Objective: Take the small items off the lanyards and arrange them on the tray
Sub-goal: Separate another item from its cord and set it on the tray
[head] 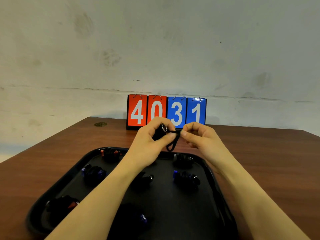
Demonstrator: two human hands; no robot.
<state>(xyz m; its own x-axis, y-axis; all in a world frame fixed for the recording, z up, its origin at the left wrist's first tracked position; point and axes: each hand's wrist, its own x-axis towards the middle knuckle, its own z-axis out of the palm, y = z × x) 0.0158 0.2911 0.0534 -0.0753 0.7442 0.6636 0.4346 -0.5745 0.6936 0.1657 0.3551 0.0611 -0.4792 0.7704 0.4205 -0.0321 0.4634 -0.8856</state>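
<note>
- Your left hand [152, 135] is clenched round a small dark item [158, 133], thumb and forefinger pinching near its shiny metal ring [163, 127]; the ring end points right, toward your other hand.
- From that ring a thin black lanyard cord [173, 139] runs right and sags into a limp loop between your hands; it looks soft and braided, though it is too small to be sure.
- Your right hand [199, 135] grips the cord's far end in its fingertips, just beside the left thumb, so the cord's line lies left to right and any pull should probably follow it.
- Below both wrists sits the black tray [207, 168], smooth, with a raised rounded rim, holding several dark bundles with blue or red accents.
- Beyond, a red and blue flip scoreboard [166, 111] stands on the brown wood-grain table [268, 153].
</note>
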